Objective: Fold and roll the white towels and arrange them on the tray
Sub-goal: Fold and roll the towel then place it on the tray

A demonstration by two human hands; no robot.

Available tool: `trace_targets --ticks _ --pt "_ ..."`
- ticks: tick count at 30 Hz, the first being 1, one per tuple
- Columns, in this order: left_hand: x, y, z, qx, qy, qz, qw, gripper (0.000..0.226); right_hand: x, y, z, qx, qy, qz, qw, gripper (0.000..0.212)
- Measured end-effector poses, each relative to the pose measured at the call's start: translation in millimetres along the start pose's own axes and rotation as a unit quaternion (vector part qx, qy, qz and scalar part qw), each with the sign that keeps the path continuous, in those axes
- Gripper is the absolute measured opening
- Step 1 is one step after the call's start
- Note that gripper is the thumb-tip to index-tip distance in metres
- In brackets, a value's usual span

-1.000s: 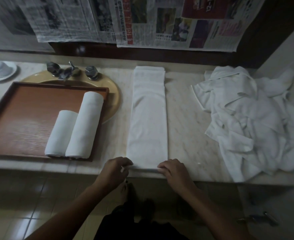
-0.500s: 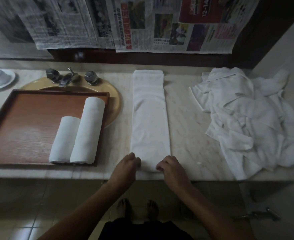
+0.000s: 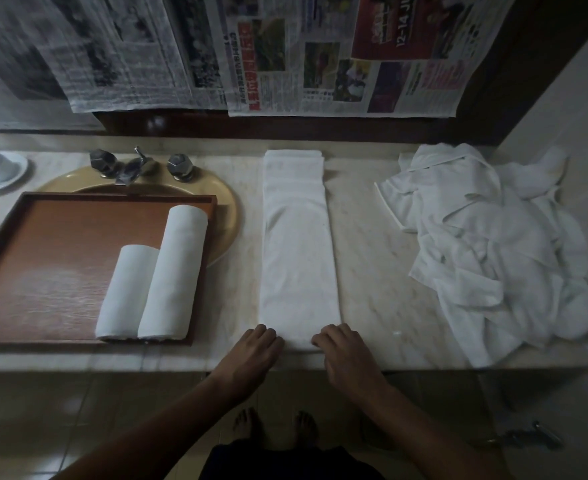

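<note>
Hands sit low at the near edge of the tabletop (image 3: 372, 271), both on the long folded towel (image 3: 299, 244). The left hand (image 3: 251, 351) curls its fingers over the towel's near left corner and the right hand (image 3: 346, 351) curls over the near right corner. The end between them looks rounded up into a low roll. The towel lies as a narrow strip running straight away toward the back edge, its long edges neat and parallel. Bare marble shows on both sides: a slim lane on the left before the tray (image 3: 43, 265), a wider lane on the right before the loose towel pile (image 3: 493, 244). On the tray two rolls lie touching, the short roll (image 3: 126, 292) left of the long roll (image 3: 174, 271), close to the right rim. To their left the tray floor is open wood. The tray's far right corner overlaps the yellow sink (image 3: 228, 216).
</note>
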State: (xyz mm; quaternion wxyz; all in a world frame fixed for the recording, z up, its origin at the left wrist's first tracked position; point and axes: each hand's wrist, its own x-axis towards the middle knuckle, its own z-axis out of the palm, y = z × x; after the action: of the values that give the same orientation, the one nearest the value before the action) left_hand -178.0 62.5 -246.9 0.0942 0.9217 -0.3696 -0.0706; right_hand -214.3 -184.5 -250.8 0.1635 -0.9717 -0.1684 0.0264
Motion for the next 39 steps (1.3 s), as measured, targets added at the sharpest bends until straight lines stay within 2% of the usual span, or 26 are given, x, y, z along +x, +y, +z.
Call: trace_targets --ticks 7,11,14,16,18,20,22,24,26,29,31,36,39 --pt "5.8 -3.3 -2.7 -0.031 0.014 -0.021 0.999 0.029 2.5 7.1 -2.9 0.004 -0.022 -0.003 1.0 0.042" --pt "9.7 -3.6 -17.5 -0.144 0.023 -0.117 0.982 0.025 7.5 10.6 -9.2 0.017 -0.045 0.021 0.999 0.046" --pt "10.0 -11.2 -28.1 -0.246 0.024 -0.216 0.945 0.019 11.3 18.7 -11.4 0.08 -0.057 0.058 0.994 0.032" --pt "12.1 -16.6 -30.0 -0.319 0.041 -0.3 0.898 0.02 13.5 23.2 -12.2 0.152 -0.028 0.107 0.982 0.016" --pt "16.6 -18.8 -30.1 -0.376 0.042 -0.369 0.849 0.018 16.6 25.2 -14.3 0.183 -0.006 0.144 0.973 0.011" --pt "19.4 -19.6 -27.5 -0.401 0.043 -0.405 0.82 0.017 18.9 24.6 -14.8 0.181 -0.003 0.16 0.97 0.011" --pt "20.3 -19.1 -25.3 -0.409 0.05 -0.42 0.809 0.016 20.4 21.9 -14.1 0.181 0.004 0.165 0.97 0.012" --pt "20.8 -16.3 -23.3 -0.39 0.064 -0.415 0.82 0.018 20.3 18.5 -12.0 0.179 0.021 0.161 0.97 0.015" --pt "20.5 -9.6 -20.5 -0.333 0.099 -0.38 0.857 0.017 19.2 14.1 -9.6 0.163 0.034 0.14 0.976 0.02" --pt "18.3 4.7 -15.7 -0.213 0.131 -0.262 0.932 0.018 17.1 6.8 -3.7 0.121 0.033 0.093 0.988 0.03" --pt "14.5 12.1 -7.4 -0.141 0.12 -0.18 0.966 0.022 13.1 5.8 2.3 0.097 0.038 0.067 0.992 0.032" --pt "0.9 11.8 13.3 -0.075 0.088 -0.12 0.986 0.028 0.4 5.8 1.3 0.057 0.031 0.032 0.997 0.041" --pt "1.2 8.7 9.5 -0.064 0.078 -0.109 0.989 0.04 1.3 5.0 -0.4 0.048 0.023 0.028 0.998 0.048"
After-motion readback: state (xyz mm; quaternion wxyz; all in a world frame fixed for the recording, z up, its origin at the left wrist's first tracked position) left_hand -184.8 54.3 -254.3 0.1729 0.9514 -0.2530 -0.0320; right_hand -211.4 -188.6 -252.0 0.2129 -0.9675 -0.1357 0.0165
